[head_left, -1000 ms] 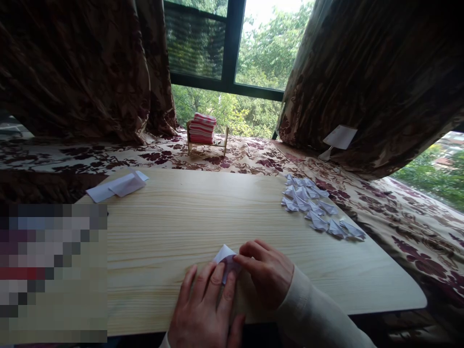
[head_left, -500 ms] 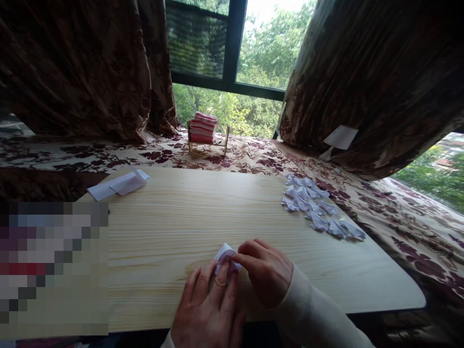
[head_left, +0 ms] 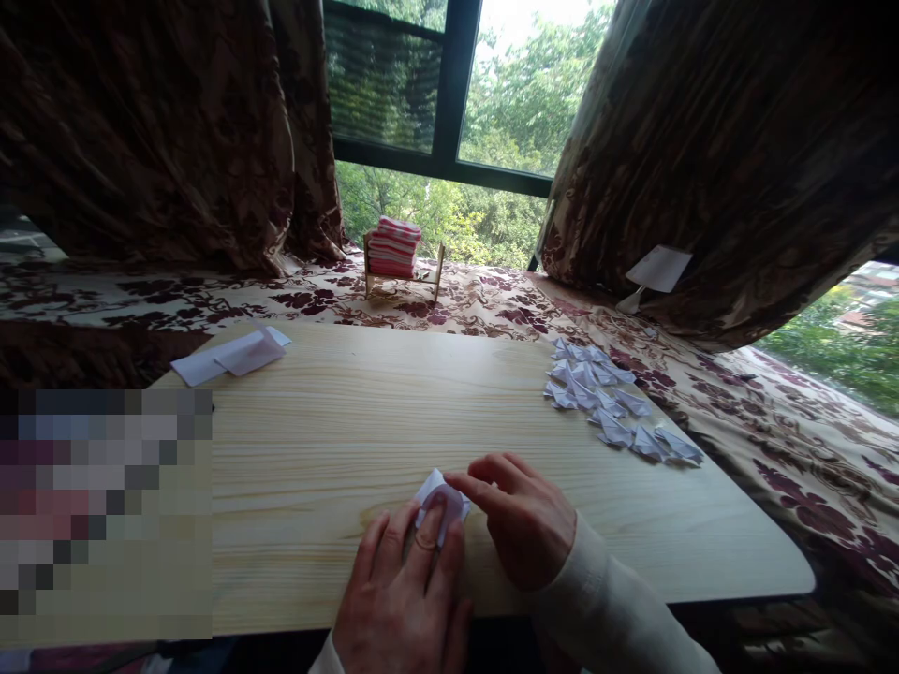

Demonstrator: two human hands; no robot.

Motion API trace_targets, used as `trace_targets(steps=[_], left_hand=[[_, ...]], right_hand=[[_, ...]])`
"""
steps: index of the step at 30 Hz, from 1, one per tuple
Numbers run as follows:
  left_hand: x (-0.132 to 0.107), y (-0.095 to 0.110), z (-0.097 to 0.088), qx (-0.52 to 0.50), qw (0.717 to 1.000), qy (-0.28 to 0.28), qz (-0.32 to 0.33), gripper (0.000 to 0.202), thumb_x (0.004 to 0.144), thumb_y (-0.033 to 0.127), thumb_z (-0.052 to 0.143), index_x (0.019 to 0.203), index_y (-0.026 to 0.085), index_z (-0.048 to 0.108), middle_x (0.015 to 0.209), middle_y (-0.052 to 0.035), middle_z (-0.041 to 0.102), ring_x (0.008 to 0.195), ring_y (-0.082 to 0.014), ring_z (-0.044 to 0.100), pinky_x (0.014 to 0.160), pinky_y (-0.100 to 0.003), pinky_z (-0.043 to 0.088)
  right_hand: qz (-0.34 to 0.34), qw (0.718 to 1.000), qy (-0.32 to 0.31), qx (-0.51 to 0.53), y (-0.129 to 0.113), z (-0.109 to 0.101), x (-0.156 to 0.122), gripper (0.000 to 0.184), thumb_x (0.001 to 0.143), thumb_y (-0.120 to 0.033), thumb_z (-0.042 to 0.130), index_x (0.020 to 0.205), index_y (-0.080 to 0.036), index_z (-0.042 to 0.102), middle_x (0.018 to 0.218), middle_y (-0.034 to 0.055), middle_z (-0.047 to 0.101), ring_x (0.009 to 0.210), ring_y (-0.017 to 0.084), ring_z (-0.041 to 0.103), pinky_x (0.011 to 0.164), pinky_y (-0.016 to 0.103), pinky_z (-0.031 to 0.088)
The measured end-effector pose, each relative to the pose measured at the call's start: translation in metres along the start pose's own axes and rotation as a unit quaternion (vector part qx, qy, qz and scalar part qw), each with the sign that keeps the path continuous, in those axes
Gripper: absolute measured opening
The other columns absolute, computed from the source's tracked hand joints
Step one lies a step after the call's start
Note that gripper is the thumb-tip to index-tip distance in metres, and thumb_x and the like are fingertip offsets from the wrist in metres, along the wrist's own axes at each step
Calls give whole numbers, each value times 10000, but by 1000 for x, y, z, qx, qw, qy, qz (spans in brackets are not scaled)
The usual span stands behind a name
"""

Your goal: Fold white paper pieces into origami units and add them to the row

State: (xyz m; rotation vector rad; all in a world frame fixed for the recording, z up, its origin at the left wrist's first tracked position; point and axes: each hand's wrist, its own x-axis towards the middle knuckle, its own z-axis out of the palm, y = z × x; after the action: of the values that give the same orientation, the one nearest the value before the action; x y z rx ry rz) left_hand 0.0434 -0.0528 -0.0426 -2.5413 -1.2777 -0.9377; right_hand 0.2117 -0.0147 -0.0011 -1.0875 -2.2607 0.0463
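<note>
A small folded piece of white paper (head_left: pixel 432 489) lies on the light wood table in front of me. My left hand (head_left: pixel 404 580) is flat over its near part, with fingers spread and fingertips pressing it down. My right hand (head_left: pixel 523 515) is at the paper's right side; its index finger stretches out to the upper right edge, while the other fingers are bent and hold nothing visible. The right thumb is mostly hidden. Part of the paper is covered by my left fingers.
Several folded white paper pieces (head_left: pixel 596 388) lie in a group at the table's right. Flat paper strips (head_left: pixel 235 358) rest at the far left. Beyond the table (head_left: pixel 316 449) stand a small rack with striped cloths (head_left: pixel 394 248) and a white lamp (head_left: pixel 658 269). A blurred patch covers the lower left.
My right hand has shifted slightly up and right, and its index finger has moved from the paper's right side to its upper edge. My left hand stays pressed on the paper.
</note>
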Motion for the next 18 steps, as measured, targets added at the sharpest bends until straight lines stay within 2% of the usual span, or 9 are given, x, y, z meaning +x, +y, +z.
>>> trace_targets(steps=[5,12,18], left_hand=[[0,0,1,-11,1000,9,-6,406,854,346,400,1168,146,563,1227,-108,571,1174,-298,421,963,-458,294],[0,-1,0,-14,1000,21,-3,420,815,392,478,1146,155,582,1193,-97,599,1142,-290,455,967,-434,291],[-1,0,-2,2,1000,-17,0,416,827,269,420,1210,147,528,1243,-89,561,1182,-288,411,981,-444,274]], right_hand=[[-14,999,-30,-17,-3,8,7,336,730,-95,458,1008,-173,631,794,82,567,685,182,468,593,300,440],[-5,999,-44,-21,-4,13,9,270,729,-134,516,963,-172,645,771,72,562,669,175,460,585,282,433],[12,998,-59,-32,1,16,8,249,724,-148,562,942,-210,664,747,54,547,664,166,448,598,275,413]])
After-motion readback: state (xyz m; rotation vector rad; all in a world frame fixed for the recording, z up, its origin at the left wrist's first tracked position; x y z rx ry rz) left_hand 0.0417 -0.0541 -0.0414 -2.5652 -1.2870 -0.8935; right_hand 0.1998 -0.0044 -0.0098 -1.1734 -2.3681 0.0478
